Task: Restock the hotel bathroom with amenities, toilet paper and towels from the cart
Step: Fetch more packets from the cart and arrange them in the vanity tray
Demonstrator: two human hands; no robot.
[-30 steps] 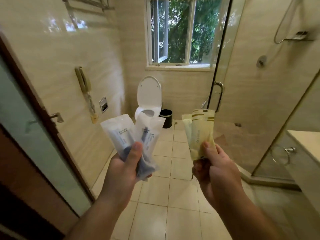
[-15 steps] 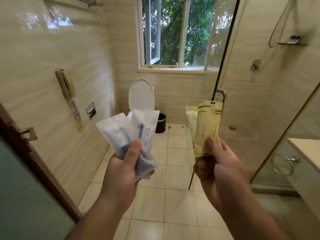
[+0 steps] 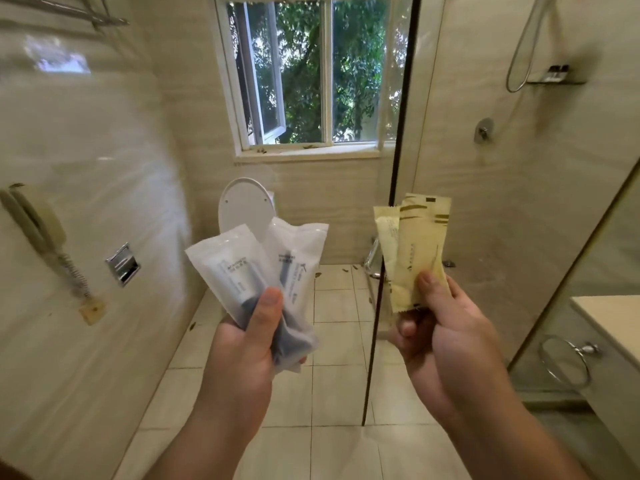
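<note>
My left hand [image 3: 242, 348] grips two white plastic amenity packets [image 3: 256, 268] with dark contents, fanned upright at chest height. In my right hand [image 3: 446, 337] are two pale yellow sachets [image 3: 415, 251], pinched under the thumb and held upright. Both hands are raised in front of me over the tiled floor. The beige vanity counter [image 3: 609, 320] shows at the right edge, with a chrome towel ring [image 3: 564, 358] on its side.
A toilet [image 3: 242, 206] with its lid up stands under the window [image 3: 311, 74]. The glass shower door's dark edge [image 3: 384, 271] runs down just right of centre. On the left wall are a phone [image 3: 34, 220], a chrome paper holder [image 3: 123, 263] and a towel rack [image 3: 69, 12].
The view has moved forward into the bathroom; the wooden door has left the frame on the left. Both hands keep the same packets in the same pose.
</note>
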